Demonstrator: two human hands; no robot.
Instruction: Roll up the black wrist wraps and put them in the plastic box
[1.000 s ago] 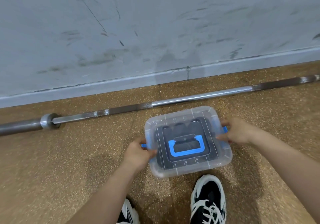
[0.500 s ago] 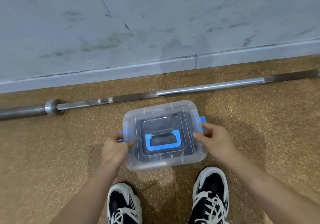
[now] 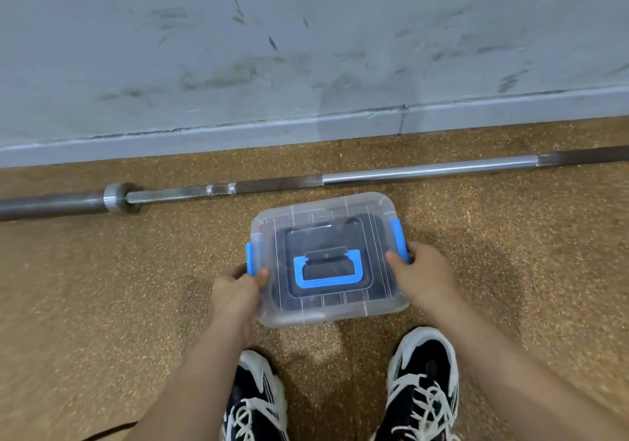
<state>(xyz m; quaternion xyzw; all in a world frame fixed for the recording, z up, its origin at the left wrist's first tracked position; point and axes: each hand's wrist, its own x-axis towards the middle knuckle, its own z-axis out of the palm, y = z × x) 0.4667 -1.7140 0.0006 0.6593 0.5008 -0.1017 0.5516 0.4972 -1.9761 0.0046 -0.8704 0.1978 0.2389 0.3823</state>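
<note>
Box (image 3: 325,314): lid on, dark inside.
Left grip (image 3: 235,292): holding its left edge.
Right grip (image 3: 425,280): holding its right edge.

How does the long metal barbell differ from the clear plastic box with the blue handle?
The long metal barbell is thin, opaque grey and lies along the wall; the clear plastic box is squat, rectangular and see-through. The left hand and right hand grip the box at its sides; nothing touches the barbell. Both are over the brown speckled floor.
</note>
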